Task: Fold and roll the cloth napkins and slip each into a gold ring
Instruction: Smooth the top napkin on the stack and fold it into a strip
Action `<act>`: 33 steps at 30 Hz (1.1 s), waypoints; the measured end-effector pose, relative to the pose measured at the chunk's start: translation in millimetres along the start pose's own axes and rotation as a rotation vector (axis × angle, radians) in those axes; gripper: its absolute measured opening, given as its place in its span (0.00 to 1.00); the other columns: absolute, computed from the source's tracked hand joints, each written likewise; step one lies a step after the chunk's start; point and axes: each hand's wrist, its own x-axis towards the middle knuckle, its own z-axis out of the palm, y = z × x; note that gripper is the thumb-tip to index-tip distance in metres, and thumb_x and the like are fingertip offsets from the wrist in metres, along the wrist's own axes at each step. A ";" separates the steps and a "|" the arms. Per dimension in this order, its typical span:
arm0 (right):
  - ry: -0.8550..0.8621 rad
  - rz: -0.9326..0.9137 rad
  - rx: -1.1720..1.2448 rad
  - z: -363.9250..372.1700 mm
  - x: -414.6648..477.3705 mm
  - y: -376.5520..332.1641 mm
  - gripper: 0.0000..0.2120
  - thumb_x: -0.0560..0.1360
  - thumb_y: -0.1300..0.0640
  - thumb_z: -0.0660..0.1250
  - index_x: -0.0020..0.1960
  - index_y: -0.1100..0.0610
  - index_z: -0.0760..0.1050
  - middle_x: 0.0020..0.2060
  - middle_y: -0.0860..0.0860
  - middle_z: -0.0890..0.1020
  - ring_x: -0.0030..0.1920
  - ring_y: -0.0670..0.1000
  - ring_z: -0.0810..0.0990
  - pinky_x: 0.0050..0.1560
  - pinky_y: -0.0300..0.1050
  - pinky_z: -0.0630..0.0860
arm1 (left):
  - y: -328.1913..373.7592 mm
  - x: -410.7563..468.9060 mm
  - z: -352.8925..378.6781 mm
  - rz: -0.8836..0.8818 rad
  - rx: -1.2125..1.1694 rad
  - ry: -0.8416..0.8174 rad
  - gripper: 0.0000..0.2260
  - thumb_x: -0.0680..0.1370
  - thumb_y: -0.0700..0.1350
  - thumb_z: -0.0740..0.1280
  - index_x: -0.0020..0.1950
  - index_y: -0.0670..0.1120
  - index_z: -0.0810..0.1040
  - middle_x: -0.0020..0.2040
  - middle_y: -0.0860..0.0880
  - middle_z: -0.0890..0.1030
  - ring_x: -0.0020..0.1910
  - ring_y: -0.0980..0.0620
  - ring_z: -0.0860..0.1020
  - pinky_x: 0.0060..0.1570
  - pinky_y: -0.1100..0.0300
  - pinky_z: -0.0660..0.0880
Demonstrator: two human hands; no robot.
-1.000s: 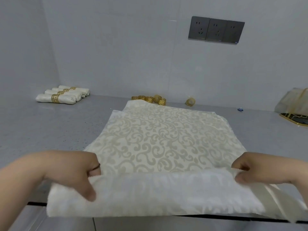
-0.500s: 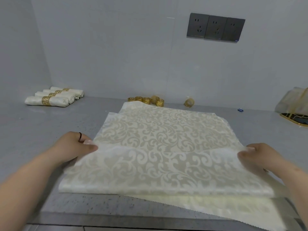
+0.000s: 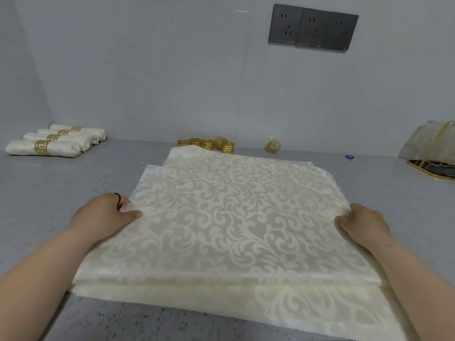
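A cream damask napkin [image 3: 234,217] lies on the grey counter, its near part folded over itself. My left hand [image 3: 108,215] pinches the folded flap's left corner. My right hand [image 3: 362,220] pinches the flap's right corner. A second napkin edge [image 3: 221,301] with a zigzag cut shows underneath at the front. Several loose gold rings [image 3: 206,143] sit behind the napkin, and one more gold ring [image 3: 273,146] stands apart to the right. Finished rolled napkins [image 3: 56,141] in gold rings lie at the back left.
A gold wire basket [image 3: 433,166] holding pale folded cloth stands at the far right. A small blue item [image 3: 349,156] lies near the wall. Dark wall sockets [image 3: 312,28] hang above. The counter's front edge is near me.
Both hands have carried the napkin's near edge forward, away from me, laying the fold flat. The flap's edge now sits about halfway up the cloth.
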 end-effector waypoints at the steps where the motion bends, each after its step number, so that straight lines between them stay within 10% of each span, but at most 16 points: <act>1: 0.024 0.004 0.011 1.5 -0.6 0.7 0.13 0.77 0.53 0.60 0.58 0.59 0.70 0.58 0.60 0.74 0.63 0.61 0.67 0.58 0.49 0.66 | 0.9 -0.6 -0.5 -0.019 -0.001 0.002 0.11 0.75 0.51 0.67 0.53 0.46 0.77 0.47 0.47 0.78 0.48 0.47 0.74 0.47 0.57 0.68; 7: 0.352 -0.337 0.239 -3.2 -40.4 -25.5 0.20 0.75 0.60 0.64 0.66 0.59 0.68 0.66 0.57 0.70 0.68 0.56 0.63 0.65 0.44 0.57 | 43.5 -46.8 -5.4 0.262 -0.145 0.106 0.15 0.79 0.48 0.59 0.64 0.49 0.73 0.66 0.50 0.73 0.66 0.49 0.69 0.63 0.59 0.62; 10: 0.215 -0.738 0.251 14.7 -87.2 -57.8 0.16 0.75 0.49 0.60 0.59 0.52 0.74 0.59 0.56 0.77 0.62 0.49 0.72 0.62 0.36 0.65 | 76.2 -82.7 19.0 0.471 -0.033 -0.103 0.31 0.73 0.67 0.42 0.72 0.57 0.60 0.71 0.62 0.59 0.72 0.59 0.56 0.65 0.70 0.46; 12: -0.043 -0.927 0.098 32.7 -111.0 -72.3 0.34 0.73 0.33 0.43 0.66 0.52 0.70 0.67 0.54 0.71 0.68 0.48 0.67 0.69 0.40 0.57 | 85.5 -95.3 36.4 0.494 0.105 -0.228 0.53 0.55 0.75 0.23 0.75 0.57 0.52 0.75 0.60 0.51 0.74 0.60 0.49 0.63 0.69 0.38; 15: -0.317 -0.849 -0.044 40.8 -119.3 -75.2 0.51 0.55 0.32 0.29 0.75 0.47 0.50 0.75 0.44 0.47 0.69 0.36 0.40 0.66 0.32 0.35 | 77.6 -93.2 55.7 0.497 0.251 -0.337 0.65 0.40 0.71 0.15 0.75 0.56 0.46 0.76 0.56 0.44 0.74 0.60 0.42 0.64 0.66 0.35; 21: -0.315 -0.705 -0.212 30.2 -81.1 -44.0 0.63 0.44 0.22 0.20 0.75 0.45 0.43 0.75 0.43 0.43 0.71 0.38 0.38 0.67 0.34 0.36 | 52.8 -75.2 34.2 0.367 0.323 -0.353 0.62 0.43 0.78 0.22 0.75 0.57 0.44 0.76 0.57 0.42 0.74 0.58 0.41 0.70 0.62 0.39; 25: -0.275 -0.501 -0.208 13.3 -52.5 -17.7 0.33 0.75 0.33 0.45 0.75 0.48 0.44 0.76 0.45 0.46 0.75 0.45 0.45 0.72 0.39 0.43 | 35.6 -65.0 26.2 0.299 0.315 -0.306 0.39 0.67 0.74 0.40 0.75 0.57 0.44 0.74 0.59 0.41 0.75 0.57 0.41 0.72 0.59 0.39; 33: -0.227 -0.479 -0.229 2.2 -18.2 -53.1 0.19 0.78 0.49 0.59 0.68 0.51 0.65 0.66 0.50 0.69 0.65 0.51 0.68 0.65 0.44 0.65 | 34.9 -65.5 30.2 0.282 0.299 -0.269 0.33 0.74 0.69 0.45 0.75 0.56 0.45 0.76 0.56 0.43 0.75 0.57 0.41 0.72 0.60 0.39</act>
